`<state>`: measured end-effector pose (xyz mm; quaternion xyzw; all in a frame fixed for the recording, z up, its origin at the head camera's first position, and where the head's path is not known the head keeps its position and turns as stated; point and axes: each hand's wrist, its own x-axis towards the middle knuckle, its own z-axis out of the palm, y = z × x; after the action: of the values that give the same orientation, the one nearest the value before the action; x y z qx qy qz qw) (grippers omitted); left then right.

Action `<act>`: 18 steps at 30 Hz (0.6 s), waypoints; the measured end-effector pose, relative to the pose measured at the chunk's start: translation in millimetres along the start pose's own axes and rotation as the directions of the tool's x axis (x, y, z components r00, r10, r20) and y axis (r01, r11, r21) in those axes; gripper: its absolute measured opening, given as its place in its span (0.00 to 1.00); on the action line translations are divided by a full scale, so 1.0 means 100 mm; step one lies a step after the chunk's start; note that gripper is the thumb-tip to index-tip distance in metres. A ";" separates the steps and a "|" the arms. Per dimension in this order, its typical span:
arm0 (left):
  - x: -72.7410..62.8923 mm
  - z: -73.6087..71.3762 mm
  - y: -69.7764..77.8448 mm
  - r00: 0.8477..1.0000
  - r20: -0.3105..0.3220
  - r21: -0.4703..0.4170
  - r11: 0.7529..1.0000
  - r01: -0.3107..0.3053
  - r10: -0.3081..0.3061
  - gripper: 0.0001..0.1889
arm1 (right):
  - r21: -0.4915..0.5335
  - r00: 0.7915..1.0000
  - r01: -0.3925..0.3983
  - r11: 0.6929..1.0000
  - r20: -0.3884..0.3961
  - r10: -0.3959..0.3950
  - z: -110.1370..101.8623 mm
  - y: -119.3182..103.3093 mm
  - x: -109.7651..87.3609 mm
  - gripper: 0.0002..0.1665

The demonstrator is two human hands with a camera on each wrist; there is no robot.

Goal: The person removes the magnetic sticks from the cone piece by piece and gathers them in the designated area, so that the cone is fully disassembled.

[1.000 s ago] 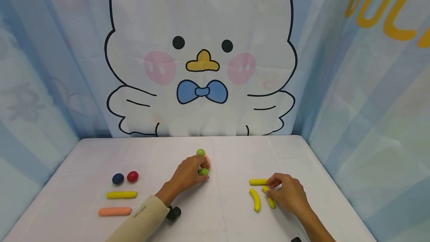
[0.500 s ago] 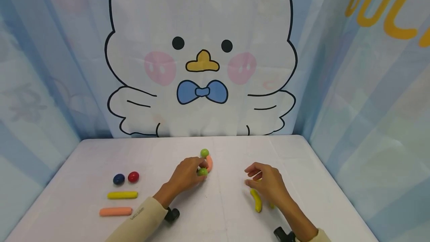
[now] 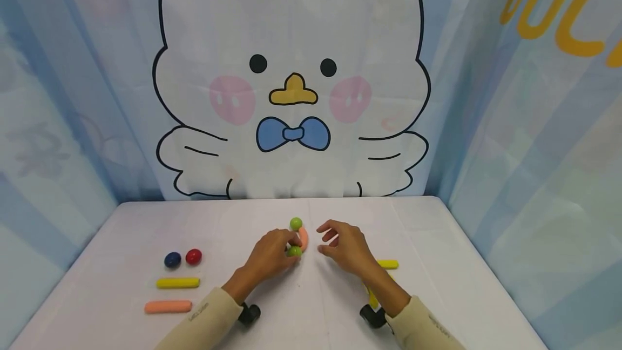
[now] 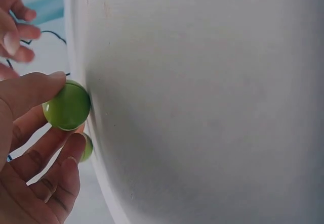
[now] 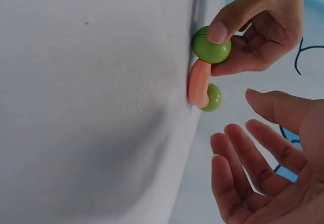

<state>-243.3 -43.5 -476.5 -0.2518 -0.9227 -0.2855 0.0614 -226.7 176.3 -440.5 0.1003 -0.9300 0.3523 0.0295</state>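
Observation:
Near the table's centre, my left hand (image 3: 267,255) pinches a green ball (image 4: 67,105) between thumb and fingers, low at the white surface. A curved salmon-orange stick (image 5: 199,84) lies against that ball, and a second green ball (image 3: 296,223) sits at its far end. My right hand (image 3: 346,247) hovers just right of this group with fingers apart and relaxed. Nothing is between its fingers in the right wrist view, and it touches neither ball nor stick.
On the left lie a dark blue ball (image 3: 172,260), a red ball (image 3: 193,256), a straight yellow stick (image 3: 177,283) and a straight orange stick (image 3: 167,307). Partly behind my right forearm are a yellow stick (image 3: 389,264) and a curved yellow piece (image 3: 372,300).
My right hand has left the yellow pieces and moved left toward the centre, with nothing in it. My left hand stays on the near green ball; the far ball and curved stick have shifted slightly right.

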 end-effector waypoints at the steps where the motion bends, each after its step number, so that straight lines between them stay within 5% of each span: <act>1: -0.01 0.00 0.00 1.000 0.000 -0.002 1.000 0.000 0.000 0.09 | -0.004 1.000 0.008 1.000 0.007 -0.008 0.03 -0.01 0.04 0.21; 18: -0.05 -0.01 0.05 1.000 0.020 -0.045 0.999 0.011 -0.010 0.08 | -0.087 0.995 0.092 0.992 0.054 -0.087 0.43 -0.08 0.49 0.28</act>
<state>-236.6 -42.8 -475.1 -0.2509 -0.9179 -0.3039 0.0450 -272.6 134.1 -461.7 0.1493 -0.9399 0.3060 0.0264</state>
